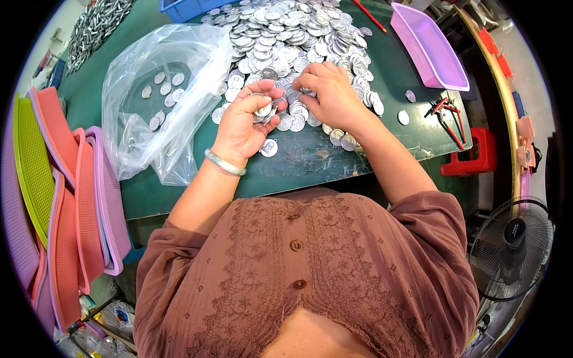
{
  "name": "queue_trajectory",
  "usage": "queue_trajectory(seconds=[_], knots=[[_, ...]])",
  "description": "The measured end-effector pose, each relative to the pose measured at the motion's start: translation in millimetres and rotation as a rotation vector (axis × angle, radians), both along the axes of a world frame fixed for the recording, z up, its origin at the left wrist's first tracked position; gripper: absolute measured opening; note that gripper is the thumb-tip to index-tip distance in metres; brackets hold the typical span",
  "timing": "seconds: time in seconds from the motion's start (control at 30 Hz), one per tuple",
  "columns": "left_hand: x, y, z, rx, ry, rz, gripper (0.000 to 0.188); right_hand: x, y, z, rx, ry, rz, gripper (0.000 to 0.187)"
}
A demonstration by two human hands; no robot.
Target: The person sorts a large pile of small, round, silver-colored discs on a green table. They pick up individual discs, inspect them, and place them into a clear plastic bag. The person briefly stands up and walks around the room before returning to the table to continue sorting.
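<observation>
A large heap of round silver medallions (280, 36) covers the far middle of the green table (286, 161). My left hand (245, 119), palm up with a pale bangle at the wrist, curls around several medallions (262, 110). Just to its right, my right hand (325, 89) reaches into the near side of the heap. Its fingertips are pinched together at the medallions; what they grip is partly hidden. One medallion (268, 148) lies below my left hand, and a few more (342, 139) lie near the table's front edge, under my right wrist.
A clear plastic bag (170, 128) holding several medallions lies left. Far right are a purple basket (427, 48) and red-handled pliers (449, 116). A red stool (474, 152) and a fan (513, 238) stand right. Stacked baskets (65, 179) crowd the left; metal parts (95, 30) lie far left.
</observation>
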State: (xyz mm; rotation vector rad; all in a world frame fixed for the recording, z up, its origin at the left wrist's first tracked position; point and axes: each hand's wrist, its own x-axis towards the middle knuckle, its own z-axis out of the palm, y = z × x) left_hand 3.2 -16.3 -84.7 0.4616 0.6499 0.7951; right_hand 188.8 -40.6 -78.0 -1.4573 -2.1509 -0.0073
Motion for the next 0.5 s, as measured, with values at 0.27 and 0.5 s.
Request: queue_trajectory(seconds=[0.27,0.5], knots=[[-0.2,1.1,-1.8,0.003,0.037,-0.048,0.019,1.5,2.6,0.3,-0.067,0.007,0.013,0.011],[-1.5,1.0,-1.0,0.008,0.05,-0.043,0.017,3.9,-5.1,12.7,-0.091,-0.064,0.14,0.02]])
